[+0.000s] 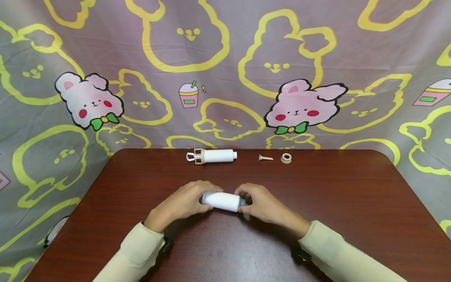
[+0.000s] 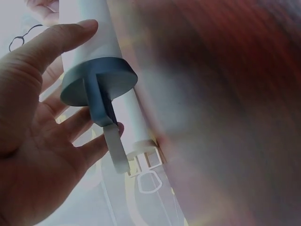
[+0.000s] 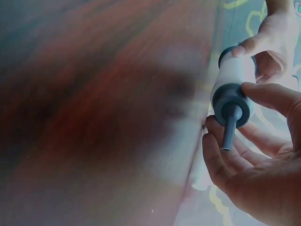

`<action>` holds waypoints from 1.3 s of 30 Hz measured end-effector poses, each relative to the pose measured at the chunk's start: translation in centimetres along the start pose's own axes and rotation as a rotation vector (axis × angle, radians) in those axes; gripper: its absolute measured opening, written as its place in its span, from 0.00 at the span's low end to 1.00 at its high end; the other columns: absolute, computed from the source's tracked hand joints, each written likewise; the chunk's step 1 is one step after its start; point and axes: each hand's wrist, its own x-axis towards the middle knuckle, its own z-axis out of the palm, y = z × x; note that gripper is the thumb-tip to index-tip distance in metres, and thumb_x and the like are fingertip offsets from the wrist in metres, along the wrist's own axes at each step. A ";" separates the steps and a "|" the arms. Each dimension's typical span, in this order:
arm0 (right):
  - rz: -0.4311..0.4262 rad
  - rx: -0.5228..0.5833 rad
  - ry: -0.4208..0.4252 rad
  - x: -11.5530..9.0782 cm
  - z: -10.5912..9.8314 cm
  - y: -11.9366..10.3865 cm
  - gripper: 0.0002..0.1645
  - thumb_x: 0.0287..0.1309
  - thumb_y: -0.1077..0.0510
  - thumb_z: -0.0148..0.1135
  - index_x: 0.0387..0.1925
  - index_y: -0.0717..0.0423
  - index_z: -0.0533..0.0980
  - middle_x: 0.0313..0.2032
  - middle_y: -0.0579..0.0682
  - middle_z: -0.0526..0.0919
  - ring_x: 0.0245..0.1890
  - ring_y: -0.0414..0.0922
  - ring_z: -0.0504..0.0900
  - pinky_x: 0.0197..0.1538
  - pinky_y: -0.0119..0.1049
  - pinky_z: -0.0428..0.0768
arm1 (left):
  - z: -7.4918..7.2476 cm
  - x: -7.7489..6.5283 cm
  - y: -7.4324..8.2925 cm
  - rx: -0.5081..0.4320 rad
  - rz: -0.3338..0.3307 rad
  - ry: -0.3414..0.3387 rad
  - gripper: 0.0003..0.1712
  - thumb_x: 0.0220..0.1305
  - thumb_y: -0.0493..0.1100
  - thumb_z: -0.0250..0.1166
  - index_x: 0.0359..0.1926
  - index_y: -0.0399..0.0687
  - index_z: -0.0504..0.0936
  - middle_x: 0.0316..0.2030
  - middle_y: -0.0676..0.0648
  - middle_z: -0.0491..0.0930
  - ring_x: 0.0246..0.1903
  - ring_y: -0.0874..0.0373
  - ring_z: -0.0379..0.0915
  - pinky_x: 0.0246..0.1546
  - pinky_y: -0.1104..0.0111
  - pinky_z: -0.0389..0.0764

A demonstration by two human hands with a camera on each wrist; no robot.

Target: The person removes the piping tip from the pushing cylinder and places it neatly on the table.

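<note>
A white tube (image 1: pixel 223 201) with blue-grey end caps lies roughly crosswise between the two hands, above the middle of the table. My left hand (image 1: pixel 184 203) grips its left end, thumb on the near side and fingers on the far side. At that end the left wrist view shows a round cap with a protruding handle (image 2: pixel 96 103), pale at its tip. My right hand (image 1: pixel 264 201) pinches the right end between thumb and fingers. From the cap (image 3: pixel 230 96) there, a thin blue-grey nozzle (image 3: pixel 229 134) sticks out.
Along the far edge of the brown table (image 1: pixel 352 203) lies another white tube (image 1: pixel 218 156), with a beige frame and white loop handle. Right of it are a small beige funnel-like nozzle (image 1: pixel 266 158) and a beige ring (image 1: pixel 286 158). A patterned curtain (image 1: pixel 225 86) hangs behind.
</note>
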 end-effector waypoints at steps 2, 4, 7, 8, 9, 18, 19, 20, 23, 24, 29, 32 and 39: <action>-0.009 0.011 0.010 -0.1 -0.2 0.0 0.16 0.52 0.67 0.77 0.42 0.55 0.82 0.38 0.46 0.87 0.39 0.37 0.82 0.45 0.34 0.81 | -0.1 0.1 0.1 -0.001 0.006 0.010 0.26 0.59 0.38 0.78 0.59 0.55 0.86 0.54 0.54 0.87 0.53 0.57 0.81 0.53 0.57 0.82; -0.024 0.018 0.019 -0.2 -0.4 0.1 0.16 0.52 0.66 0.77 0.42 0.55 0.83 0.38 0.46 0.87 0.40 0.38 0.83 0.46 0.34 0.81 | -0.2 0.1 0.2 0.001 0.016 0.018 0.26 0.59 0.38 0.78 0.60 0.56 0.86 0.54 0.54 0.86 0.53 0.58 0.81 0.54 0.57 0.81; -0.032 0.018 0.025 -0.4 -0.8 0.2 0.16 0.52 0.65 0.78 0.43 0.54 0.83 0.39 0.45 0.87 0.41 0.38 0.83 0.48 0.35 0.81 | -0.3 0.1 0.4 0.003 0.031 0.030 0.27 0.59 0.39 0.78 0.60 0.56 0.86 0.54 0.55 0.86 0.53 0.58 0.81 0.55 0.57 0.81; -0.032 0.023 0.024 -0.5 -0.9 0.3 0.16 0.53 0.65 0.78 0.44 0.55 0.83 0.39 0.45 0.87 0.41 0.39 0.83 0.48 0.36 0.81 | -0.4 0.0 0.5 0.006 0.035 0.034 0.27 0.60 0.40 0.78 0.60 0.57 0.85 0.54 0.55 0.86 0.54 0.58 0.81 0.55 0.57 0.81; -0.032 0.030 0.022 -0.6 -1.0 0.3 0.16 0.53 0.65 0.77 0.44 0.55 0.83 0.39 0.46 0.87 0.41 0.39 0.83 0.48 0.36 0.82 | -0.4 0.0 0.6 0.008 0.039 0.038 0.27 0.60 0.40 0.78 0.61 0.57 0.85 0.54 0.55 0.86 0.54 0.58 0.81 0.55 0.57 0.81; -0.004 0.121 -0.001 -1.3 -2.7 0.5 0.18 0.57 0.62 0.76 0.49 0.55 0.83 0.42 0.47 0.87 0.42 0.40 0.84 0.50 0.40 0.83 | -0.6 0.0 1.6 -0.006 0.069 0.080 0.28 0.61 0.42 0.77 0.62 0.56 0.84 0.54 0.55 0.86 0.52 0.60 0.81 0.54 0.59 0.81; -0.009 0.124 0.001 -1.4 -2.9 0.6 0.18 0.57 0.62 0.76 0.50 0.55 0.83 0.43 0.48 0.87 0.43 0.40 0.84 0.51 0.40 0.83 | -0.7 0.1 1.7 -0.013 0.075 0.086 0.28 0.61 0.42 0.77 0.63 0.56 0.83 0.54 0.55 0.86 0.52 0.60 0.81 0.53 0.59 0.81; -0.016 0.126 0.003 -1.5 -3.1 0.7 0.18 0.58 0.62 0.76 0.50 0.55 0.83 0.43 0.48 0.87 0.43 0.41 0.84 0.51 0.41 0.83 | -0.7 0.1 1.8 -0.018 0.080 0.094 0.28 0.61 0.42 0.77 0.63 0.56 0.83 0.54 0.55 0.86 0.51 0.61 0.81 0.53 0.59 0.81; -0.033 0.130 0.013 -1.7 -3.6 0.9 0.19 0.58 0.61 0.77 0.51 0.54 0.83 0.44 0.48 0.88 0.43 0.41 0.84 0.52 0.42 0.83 | -0.7 0.2 2.2 -0.029 0.093 0.115 0.28 0.61 0.43 0.77 0.63 0.56 0.83 0.54 0.55 0.86 0.51 0.61 0.81 0.52 0.61 0.81; -0.033 0.132 0.016 -1.8 -3.8 0.9 0.19 0.58 0.61 0.77 0.51 0.54 0.83 0.44 0.48 0.88 0.43 0.41 0.84 0.52 0.42 0.83 | -0.7 0.3 2.3 -0.032 0.097 0.121 0.28 0.61 0.43 0.77 0.63 0.56 0.83 0.54 0.55 0.86 0.51 0.61 0.81 0.52 0.61 0.81; -0.009 0.129 0.032 -2.3 -4.6 1.1 0.21 0.57 0.61 0.77 0.52 0.51 0.82 0.45 0.46 0.87 0.44 0.41 0.85 0.53 0.39 0.83 | -0.4 0.7 2.7 -0.041 0.106 0.137 0.28 0.62 0.45 0.77 0.63 0.58 0.82 0.56 0.56 0.85 0.53 0.62 0.81 0.54 0.60 0.81; 0.020 0.136 0.035 -2.6 -5.1 1.3 0.22 0.58 0.61 0.77 0.53 0.49 0.82 0.46 0.46 0.87 0.45 0.43 0.85 0.52 0.37 0.82 | -0.2 1.1 2.9 -0.047 0.109 0.142 0.27 0.63 0.45 0.77 0.63 0.59 0.82 0.57 0.57 0.84 0.55 0.61 0.81 0.55 0.59 0.81; 0.050 0.149 0.040 -2.9 -5.8 1.4 0.22 0.59 0.61 0.76 0.54 0.49 0.82 0.44 0.47 0.87 0.45 0.45 0.85 0.49 0.35 0.81 | -0.3 1.6 3.3 -0.012 0.123 0.160 0.28 0.63 0.46 0.77 0.63 0.59 0.82 0.56 0.57 0.85 0.56 0.60 0.81 0.53 0.58 0.82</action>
